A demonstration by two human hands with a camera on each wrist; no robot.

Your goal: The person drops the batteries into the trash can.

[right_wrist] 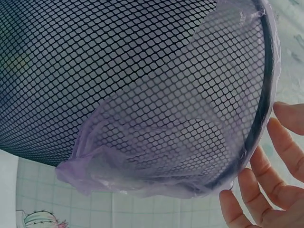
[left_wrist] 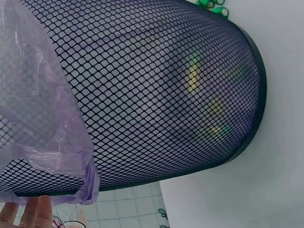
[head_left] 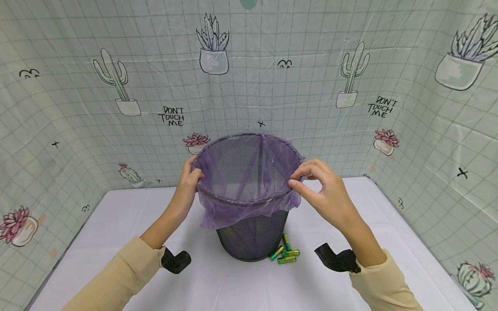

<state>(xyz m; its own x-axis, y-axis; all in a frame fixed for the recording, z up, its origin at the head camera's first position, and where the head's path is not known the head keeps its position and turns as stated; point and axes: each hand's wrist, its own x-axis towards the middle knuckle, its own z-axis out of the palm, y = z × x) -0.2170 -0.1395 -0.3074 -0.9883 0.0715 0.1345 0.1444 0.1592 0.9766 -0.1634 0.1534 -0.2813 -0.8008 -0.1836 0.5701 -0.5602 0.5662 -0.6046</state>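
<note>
A black mesh wastebasket [head_left: 253,235] stands upright on the table, lined with a thin purple trash bag [head_left: 233,211] whose edge is folded out over the rim. On the left, my left hand [head_left: 189,179] grips the bag-covered rim, thumb on top and fingers on the outer side; its fingertips [left_wrist: 40,209] show at the bag's edge in the left wrist view. Across the opening, my right hand [head_left: 320,185] pinches the bag at the rim between thumb and index finger. In the right wrist view, its other fingers [right_wrist: 251,190] lie spread along the rim's outside.
Several green and yellow batteries [head_left: 287,254] lie on the white table [head_left: 155,285] by the basket's lower right side. Green and yellow shapes [left_wrist: 192,76] show through the mesh in the left wrist view. Behind hangs a gridded cactus-print cloth [head_left: 249,95], which also runs along both sides.
</note>
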